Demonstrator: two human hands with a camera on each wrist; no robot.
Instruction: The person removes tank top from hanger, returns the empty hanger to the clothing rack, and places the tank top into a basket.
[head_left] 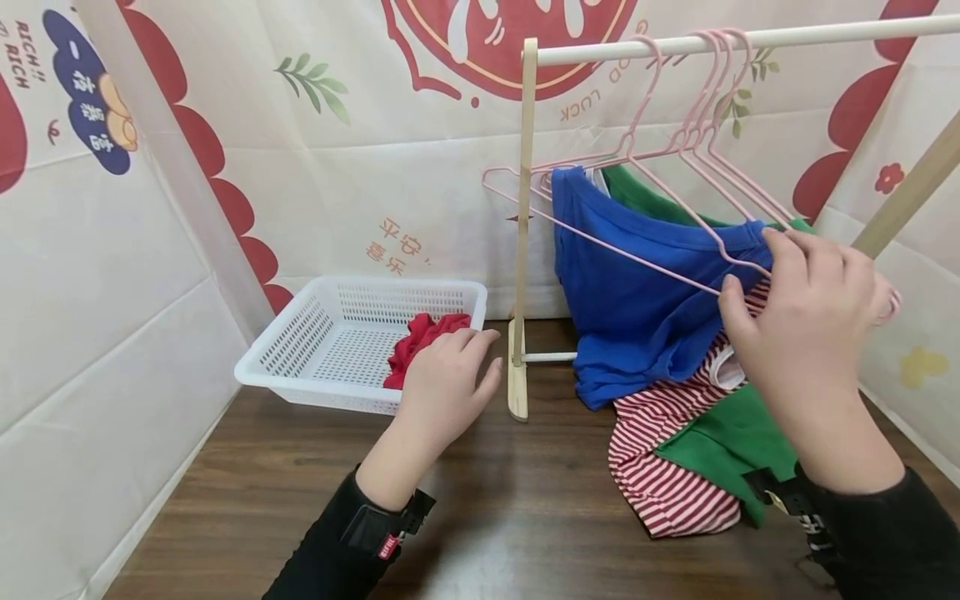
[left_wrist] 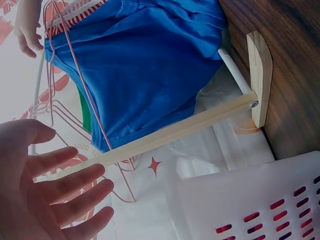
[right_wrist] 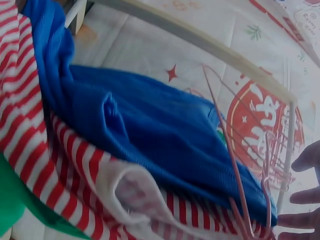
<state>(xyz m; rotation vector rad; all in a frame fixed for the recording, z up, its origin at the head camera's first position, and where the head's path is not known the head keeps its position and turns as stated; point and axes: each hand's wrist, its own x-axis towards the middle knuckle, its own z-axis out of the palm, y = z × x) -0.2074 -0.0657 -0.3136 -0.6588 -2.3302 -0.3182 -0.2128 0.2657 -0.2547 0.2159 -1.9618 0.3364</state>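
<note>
In the head view my left hand (head_left: 444, 379) hovers over the near right side of a white plastic basket (head_left: 300, 367), beside a crumpled red cloth (head_left: 420, 342) lying in it. Its fingers show spread and empty in the left wrist view. My right hand (head_left: 813, 317) is at the right end of a bare pink hanger (head_left: 675, 196), fingertips close to the shoulder of a blue garment (head_left: 637, 275). Straight, parted fingers (right_wrist: 305, 195) appear in the right wrist view. The bare hanger overlaps the blue garment, which hangs in front of red-striped (head_left: 652, 450) and green (head_left: 735, 433) garments.
A rack with a white rail (head_left: 825, 36) and wooden posts (head_left: 525, 208) stands on the brown wooden table (head_left: 480, 533). More pink hangers (head_left: 720, 92) hang from the rail. Printed white cloth walls (head_left: 420, 192) enclose the back and sides.
</note>
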